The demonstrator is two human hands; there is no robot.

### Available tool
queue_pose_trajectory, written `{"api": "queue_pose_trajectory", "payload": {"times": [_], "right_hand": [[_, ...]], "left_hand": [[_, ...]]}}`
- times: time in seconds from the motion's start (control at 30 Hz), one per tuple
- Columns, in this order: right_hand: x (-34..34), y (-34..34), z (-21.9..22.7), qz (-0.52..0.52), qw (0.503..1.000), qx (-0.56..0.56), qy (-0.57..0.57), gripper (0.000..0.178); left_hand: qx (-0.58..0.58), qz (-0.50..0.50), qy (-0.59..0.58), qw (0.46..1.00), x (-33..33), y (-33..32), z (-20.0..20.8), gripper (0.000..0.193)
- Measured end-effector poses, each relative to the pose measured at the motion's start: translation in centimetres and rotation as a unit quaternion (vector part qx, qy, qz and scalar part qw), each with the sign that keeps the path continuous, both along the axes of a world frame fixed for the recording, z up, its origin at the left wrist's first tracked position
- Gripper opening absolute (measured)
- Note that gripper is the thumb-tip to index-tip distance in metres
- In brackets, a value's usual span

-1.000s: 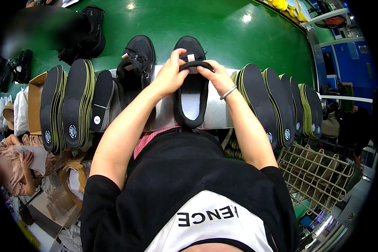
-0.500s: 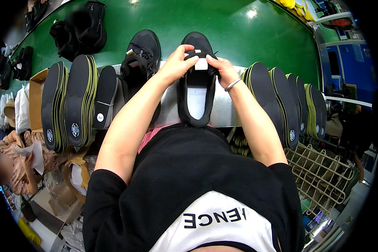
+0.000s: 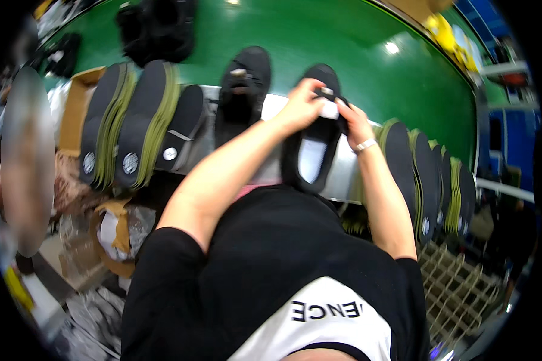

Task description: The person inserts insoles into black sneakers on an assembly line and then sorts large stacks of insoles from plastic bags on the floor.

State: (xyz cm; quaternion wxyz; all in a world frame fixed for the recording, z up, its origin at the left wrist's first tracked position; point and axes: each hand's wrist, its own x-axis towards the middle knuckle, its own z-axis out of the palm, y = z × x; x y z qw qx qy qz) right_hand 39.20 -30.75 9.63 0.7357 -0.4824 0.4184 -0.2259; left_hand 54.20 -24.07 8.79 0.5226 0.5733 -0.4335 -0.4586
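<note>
A black shoe [image 3: 323, 74] stands in front of me with its toe pointing away, and a pale footbed shows inside it. My left hand [image 3: 304, 107] pinches the left side of the shoe's tongue, which bears a white label [image 3: 329, 109]. On the other side of the tongue, my right hand [image 3: 356, 123] grips with thumb and fingers. A second black shoe [image 3: 247, 72] sits to the left of my left hand, touched by neither hand. Blur hides the laces and fine details.
Black insoles with green edges [image 3: 144, 114] stand in stacks at left, and more insoles [image 3: 398, 156] at right. Beyond a metal strip lies the green tabletop [image 3: 355, 48], with other black shoes [image 3: 156, 30] at far left. A wire rack [image 3: 457, 289] stands low at right.
The view has swung, so the scene sits further right and tilts. Both hands keep their hold on the shoe's tongue. A large blurred shape now appears at the left edge.
</note>
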Motion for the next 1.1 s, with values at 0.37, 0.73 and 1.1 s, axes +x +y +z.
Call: {"api": "queue_pose_trajectory", "payload": {"times": [0.37, 0.73, 1.1], "right_hand": [[-1.2, 0.5, 2.4, 0.12, 0.958, -0.241, 0.104, 0.03], [-5.7, -2.7, 4.3, 0.092, 0.854, -0.452, 0.24, 0.023], [-2.1, 1.3, 11.4, -0.012, 0.781, -0.584, 0.221, 0.016]], "left_hand": [[-0.135, 0.09, -0.351, 0.922, 5.3, 8.3, 10.2, 0.04], [0.375, 0.243, -0.562, 0.696, 17.2, 23.5, 8.0, 0.071], [-0.017, 0.352, 0.092, 0.931, 14.8, 19.5, 12.8, 0.075]]}}
